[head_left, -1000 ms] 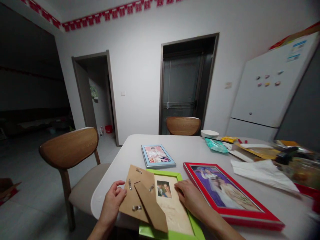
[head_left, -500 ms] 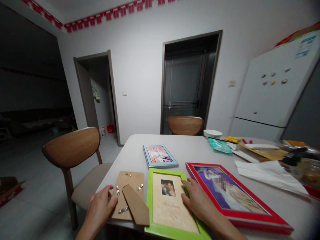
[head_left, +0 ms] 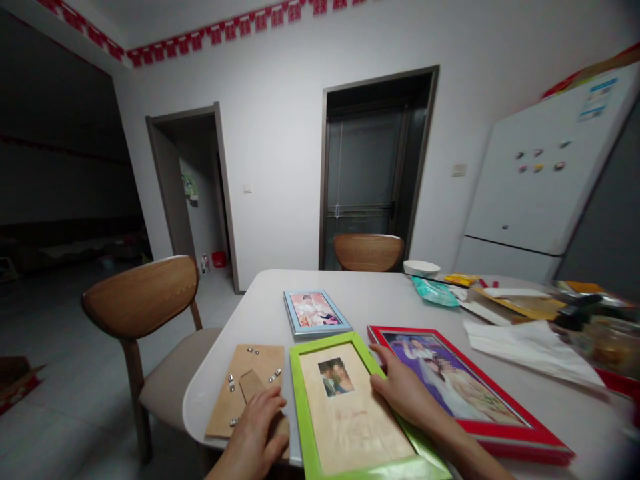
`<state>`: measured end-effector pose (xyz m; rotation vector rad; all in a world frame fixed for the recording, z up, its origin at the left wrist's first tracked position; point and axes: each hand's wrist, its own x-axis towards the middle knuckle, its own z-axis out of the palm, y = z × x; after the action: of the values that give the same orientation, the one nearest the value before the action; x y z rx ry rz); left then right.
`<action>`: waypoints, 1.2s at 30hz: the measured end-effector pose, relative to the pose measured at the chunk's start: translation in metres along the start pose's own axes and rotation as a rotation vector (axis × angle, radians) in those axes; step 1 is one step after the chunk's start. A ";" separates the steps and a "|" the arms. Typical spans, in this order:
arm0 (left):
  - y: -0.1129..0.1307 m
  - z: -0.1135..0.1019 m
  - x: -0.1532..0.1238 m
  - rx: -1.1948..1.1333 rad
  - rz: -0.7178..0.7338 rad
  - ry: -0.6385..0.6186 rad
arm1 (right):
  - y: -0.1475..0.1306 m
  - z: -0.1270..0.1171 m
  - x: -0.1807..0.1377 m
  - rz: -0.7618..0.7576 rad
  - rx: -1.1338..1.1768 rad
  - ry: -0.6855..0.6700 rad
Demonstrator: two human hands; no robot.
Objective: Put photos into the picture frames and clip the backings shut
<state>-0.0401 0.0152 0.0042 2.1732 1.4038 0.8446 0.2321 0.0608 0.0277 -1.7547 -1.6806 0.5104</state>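
Note:
A light-green photo frame [head_left: 301, 400] lies face up at the table's near edge, with a cream sheet and a small photo inside. My right hand [head_left: 400, 387] grips its right side, thumb on top. To its left is a brown backing board [head_left: 227, 380] with metal clips and a fold-out stand. My left hand [head_left: 257, 427] rests over the stand, fingers loosely bent and lying on it, covering its lower part. A red photo frame [head_left: 505, 430] with a large portrait lies right of my right hand. Farther back sits a small light-blue photo frame [head_left: 323, 330].
The white table [head_left: 270, 283] holds a white bowl [head_left: 421, 268], a teal packet [head_left: 434, 292], white paper [head_left: 535, 347] and a glass jar [head_left: 613, 340] on the right. Wooden chairs stand at the left [head_left: 145, 293] and far side [head_left: 369, 252].
My left hand has moved right, from the backing board's left edge onto its stand. The backing board has shifted slightly left, apart from the green frame, which has turned a little under my right hand.

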 end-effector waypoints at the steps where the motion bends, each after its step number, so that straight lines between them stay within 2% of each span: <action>1: 0.002 -0.002 0.000 -0.014 0.001 0.003 | 0.000 -0.002 0.000 0.038 0.118 -0.035; 6: 0.039 -0.004 0.007 -0.180 -0.024 0.068 | -0.014 -0.007 -0.006 0.217 0.644 -0.176; 8: 0.058 0.002 0.011 -0.234 -0.001 -0.002 | -0.028 -0.011 -0.011 0.265 0.790 -0.201; 11: 0.081 0.015 0.017 -0.267 0.100 -0.121 | -0.054 -0.018 -0.019 0.248 0.943 -0.184; 13: 0.093 0.023 0.020 -0.247 0.182 -0.087 | -0.067 -0.021 -0.021 0.230 0.995 -0.172; 15: 0.100 0.026 0.022 -0.206 0.263 0.016 | -0.071 -0.020 -0.021 0.212 1.006 -0.200; 17: 0.101 0.023 0.021 -0.183 0.324 0.128 | -0.066 -0.017 -0.020 0.183 0.946 -0.217; 19: 0.096 0.016 0.019 -0.193 0.294 0.233 | -0.055 -0.015 -0.017 0.156 0.822 -0.209; 22: 0.077 0.001 0.014 -0.269 0.068 0.388 | -0.035 -0.013 -0.013 0.125 0.512 -0.199; 24: 0.059 -0.009 0.011 -0.363 -0.063 0.436 | -0.022 -0.011 -0.010 0.058 0.237 -0.167; 27: 0.034 -0.014 0.003 -0.443 -0.169 0.401 | -0.009 -0.006 -0.007 -0.077 -0.069 -0.083; 30: 0.018 -0.009 -0.005 -0.306 -0.272 0.294 | -0.004 0.003 -0.008 -0.123 -0.200 -0.070; 32: 0.013 -0.003 -0.010 -0.184 -0.275 0.239 | -0.003 0.009 -0.008 -0.127 -0.251 -0.079; 36: 0.009 0.001 -0.011 -0.030 -0.217 0.218 | 0.001 0.016 -0.008 -0.153 -0.292 -0.073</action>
<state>-0.0368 0.0018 0.0064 1.9077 1.6838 1.0365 0.2207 0.0555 0.0141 -1.8047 -2.0049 0.2730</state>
